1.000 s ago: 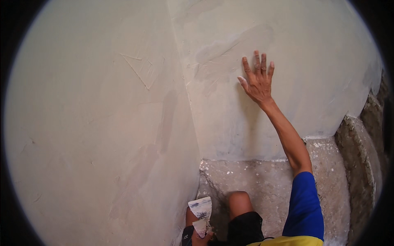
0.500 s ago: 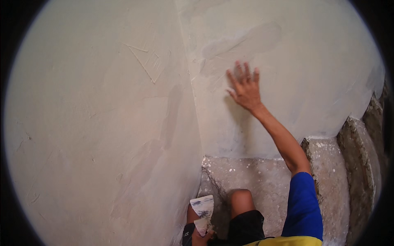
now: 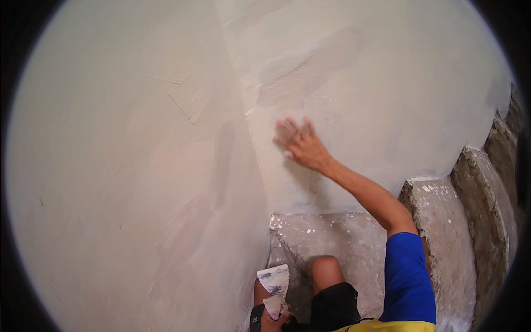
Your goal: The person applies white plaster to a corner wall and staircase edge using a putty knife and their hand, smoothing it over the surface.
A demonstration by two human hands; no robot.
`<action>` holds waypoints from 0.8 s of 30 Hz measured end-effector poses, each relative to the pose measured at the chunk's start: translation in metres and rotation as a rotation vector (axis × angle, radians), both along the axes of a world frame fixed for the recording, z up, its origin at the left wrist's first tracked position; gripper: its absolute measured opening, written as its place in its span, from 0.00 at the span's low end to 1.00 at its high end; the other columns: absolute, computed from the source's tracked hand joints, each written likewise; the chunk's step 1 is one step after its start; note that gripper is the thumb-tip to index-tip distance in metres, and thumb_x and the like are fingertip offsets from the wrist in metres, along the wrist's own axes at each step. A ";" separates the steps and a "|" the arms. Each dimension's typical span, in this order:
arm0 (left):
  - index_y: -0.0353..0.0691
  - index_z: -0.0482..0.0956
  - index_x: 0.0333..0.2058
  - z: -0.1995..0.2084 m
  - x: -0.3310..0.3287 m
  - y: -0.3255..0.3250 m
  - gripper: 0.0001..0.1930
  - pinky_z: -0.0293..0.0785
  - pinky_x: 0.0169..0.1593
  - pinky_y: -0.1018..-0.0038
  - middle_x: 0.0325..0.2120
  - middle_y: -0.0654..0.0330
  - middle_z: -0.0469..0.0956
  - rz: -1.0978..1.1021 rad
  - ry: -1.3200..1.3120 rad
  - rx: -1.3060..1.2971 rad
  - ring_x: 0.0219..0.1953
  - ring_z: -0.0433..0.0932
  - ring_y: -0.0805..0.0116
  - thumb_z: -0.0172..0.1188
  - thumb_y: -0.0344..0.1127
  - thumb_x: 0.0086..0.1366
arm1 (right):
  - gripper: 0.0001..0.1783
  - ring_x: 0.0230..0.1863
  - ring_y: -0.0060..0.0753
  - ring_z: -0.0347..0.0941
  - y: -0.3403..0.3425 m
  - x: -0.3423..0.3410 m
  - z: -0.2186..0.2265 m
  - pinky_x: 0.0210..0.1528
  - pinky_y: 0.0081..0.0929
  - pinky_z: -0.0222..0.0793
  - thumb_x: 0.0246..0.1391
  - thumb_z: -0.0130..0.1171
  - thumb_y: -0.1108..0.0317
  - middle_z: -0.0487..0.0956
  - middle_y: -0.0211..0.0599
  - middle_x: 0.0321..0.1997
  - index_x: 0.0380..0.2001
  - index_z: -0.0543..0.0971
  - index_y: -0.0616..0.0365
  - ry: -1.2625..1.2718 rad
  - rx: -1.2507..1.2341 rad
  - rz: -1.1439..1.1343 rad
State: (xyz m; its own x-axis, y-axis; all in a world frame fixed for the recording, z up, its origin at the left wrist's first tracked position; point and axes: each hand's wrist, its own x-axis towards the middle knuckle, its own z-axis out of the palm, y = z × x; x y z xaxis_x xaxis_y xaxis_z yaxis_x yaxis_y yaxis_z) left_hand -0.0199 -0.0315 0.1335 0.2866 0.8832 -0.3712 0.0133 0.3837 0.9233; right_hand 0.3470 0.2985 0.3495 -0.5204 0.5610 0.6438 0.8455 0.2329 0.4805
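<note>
The floor is a grey-brown concrete landing [image 3: 359,235]; a dark, uneven line [image 3: 290,250] runs diagonally across its left corner. White specks [image 3: 276,223] lie directly on the landing, scattered over the surface and concentrated along the far edge, chiefly at the far left corner. Rough-edged concrete steps [image 3: 445,232] adjoin the landing at the right, and similar white specks lie on the nearest step, mainly toward its far end.

Bare hands [image 3: 305,148] accompany a yellow shirt [image 3: 387,327], blue sleeve [image 3: 408,279] and black shorts [image 3: 335,307].
</note>
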 end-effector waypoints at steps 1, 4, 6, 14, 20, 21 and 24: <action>0.40 0.75 0.48 -0.005 -0.001 0.001 0.20 0.63 0.14 0.81 0.31 0.61 0.83 0.001 0.006 0.004 0.23 0.79 0.74 0.66 0.40 0.59 | 0.38 0.78 0.47 0.36 -0.004 -0.004 -0.010 0.71 0.67 0.33 0.51 0.62 0.47 0.45 0.41 0.77 0.65 0.65 0.41 -0.082 -0.097 0.034; 0.40 0.74 0.51 -0.014 -0.003 0.005 0.23 0.63 0.14 0.81 0.31 0.61 0.83 -0.051 -0.058 0.068 0.22 0.78 0.74 0.66 0.40 0.59 | 0.39 0.78 0.50 0.34 -0.016 0.006 -0.003 0.70 0.67 0.32 0.52 0.61 0.47 0.44 0.42 0.78 0.67 0.63 0.41 0.017 -0.061 0.013; 0.40 0.73 0.52 -0.006 -0.003 0.000 0.24 0.62 0.14 0.81 0.31 0.62 0.82 -0.002 0.044 0.075 0.22 0.77 0.74 0.67 0.40 0.58 | 0.41 0.78 0.54 0.31 -0.036 0.030 0.025 0.71 0.67 0.28 0.53 0.61 0.51 0.42 0.47 0.78 0.69 0.61 0.42 0.312 0.126 -0.237; 0.40 0.74 0.52 0.001 -0.003 -0.002 0.24 0.66 0.17 0.79 0.31 0.62 0.81 0.018 0.014 0.084 0.24 0.78 0.74 0.67 0.40 0.58 | 0.45 0.78 0.51 0.30 -0.039 0.049 0.001 0.70 0.68 0.27 0.46 0.67 0.51 0.43 0.47 0.77 0.67 0.63 0.40 0.068 0.012 -0.056; 0.39 0.75 0.51 0.011 0.001 0.002 0.22 0.70 0.23 0.77 0.33 0.62 0.81 -0.037 -0.033 0.103 0.26 0.78 0.73 0.66 0.39 0.59 | 0.39 0.78 0.51 0.31 -0.037 0.049 0.051 0.70 0.67 0.28 0.52 0.63 0.50 0.44 0.46 0.77 0.67 0.64 0.41 0.403 0.476 -0.377; 0.39 0.75 0.50 0.015 0.000 0.000 0.20 0.71 0.25 0.77 0.33 0.62 0.80 -0.030 -0.034 0.081 0.27 0.78 0.73 0.65 0.37 0.60 | 0.39 0.78 0.51 0.31 -0.035 0.036 0.045 0.71 0.65 0.27 0.53 0.62 0.48 0.44 0.46 0.77 0.67 0.64 0.42 0.313 0.310 -0.418; 0.37 0.75 0.49 -0.013 -0.007 -0.003 0.18 0.73 0.30 0.76 0.34 0.62 0.80 -0.027 -0.255 0.187 0.30 0.78 0.73 0.63 0.31 0.61 | 0.41 0.78 0.51 0.31 -0.009 0.009 0.016 0.71 0.64 0.27 0.53 0.62 0.47 0.43 0.45 0.77 0.67 0.62 0.43 -0.073 -0.045 0.047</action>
State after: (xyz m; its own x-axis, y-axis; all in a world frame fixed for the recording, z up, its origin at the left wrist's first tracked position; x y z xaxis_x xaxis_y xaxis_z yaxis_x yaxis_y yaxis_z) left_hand -0.0270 -0.0346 0.1203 0.3740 0.9202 -0.1160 -0.2202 0.2095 0.9527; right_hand 0.3562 0.2891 0.3660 -0.5912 0.5628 0.5777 0.7964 0.2941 0.5285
